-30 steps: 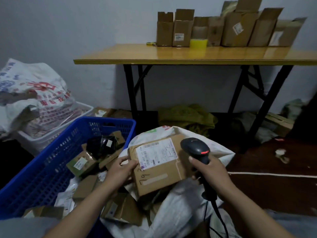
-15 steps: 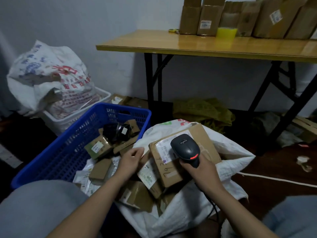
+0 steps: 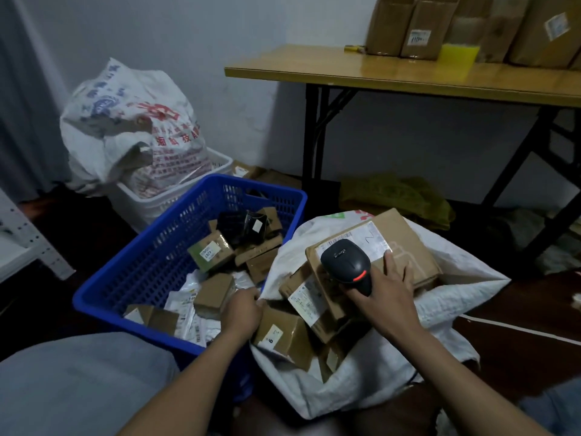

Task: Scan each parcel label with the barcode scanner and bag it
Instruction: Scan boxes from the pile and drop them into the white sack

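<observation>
My right hand [image 3: 382, 291] grips a black barcode scanner [image 3: 345, 265] with a red strip, held over a large brown parcel [image 3: 405, 243] with a white label. That parcel lies on top of several cardboard parcels inside an open white woven bag [image 3: 446, 309]. My right fingertips rest on the large parcel. My left hand [image 3: 243, 313] is closed on the bag's left rim, beside a smaller parcel marked 6 [image 3: 283, 336]. Left of the bag stands a blue plastic basket [image 3: 151, 265] holding several small boxes and mailers.
A white crate [image 3: 176, 196] with a stuffed printed sack [image 3: 132, 127] stands behind the basket. A wooden folding table [image 3: 408, 80] with black legs carries several cardboard boxes at the back right. A green bag [image 3: 396, 196] lies under it. My grey-clad knee fills the lower left.
My left hand let go of the large parcel, which now lies in the bag, and moved to the bag's rim. My right hand with the scanner came down onto the parcel. The camera turned left.
</observation>
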